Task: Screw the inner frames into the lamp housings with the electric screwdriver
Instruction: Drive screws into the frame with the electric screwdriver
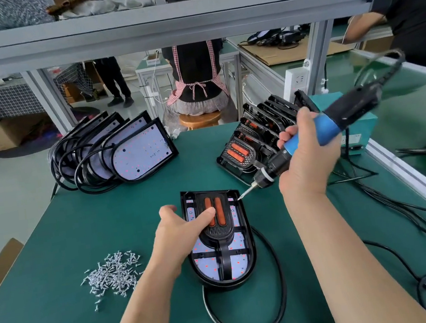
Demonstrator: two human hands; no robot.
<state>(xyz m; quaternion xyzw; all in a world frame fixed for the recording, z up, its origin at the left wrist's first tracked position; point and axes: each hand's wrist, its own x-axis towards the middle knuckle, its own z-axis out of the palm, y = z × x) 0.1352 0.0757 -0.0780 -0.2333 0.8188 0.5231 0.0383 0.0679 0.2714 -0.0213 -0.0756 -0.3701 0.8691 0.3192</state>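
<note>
Lamp housing (249, 234) is lying flat on the green bench (66, 236) straight in front of me, rounded end toward me. The black inner frame (218, 233) is sitting inside it over the white LED board. My left grip (178, 234) is coming in from the housing's left side. Its thumb is resting by the far left corner, and its forefinger is stretching flat across the two orange strips (221, 216) and pressing the frame down, so it is closing round nothing.

My right grip (306, 153) is wrapping tight round the electric screwdriver (323, 127) where the blue body meets the dark chuck, and is hanging above the bench just right of the housing. The tool is slanting down and to the left, so its bit tip (239, 197) is sitting at the housing's far right corner, well ahead of my right grip. I cannot tell whether the tip is touching.

The housing's black cable (277, 267) is looping round its near end. A loose pile of silver screws (112, 274) is lying to the left of my left forearm. A row of unfitted housings (142, 152) is leaning at the far left of the bench, and a row of spare frames (241, 153) is leaning at the far right.
</note>
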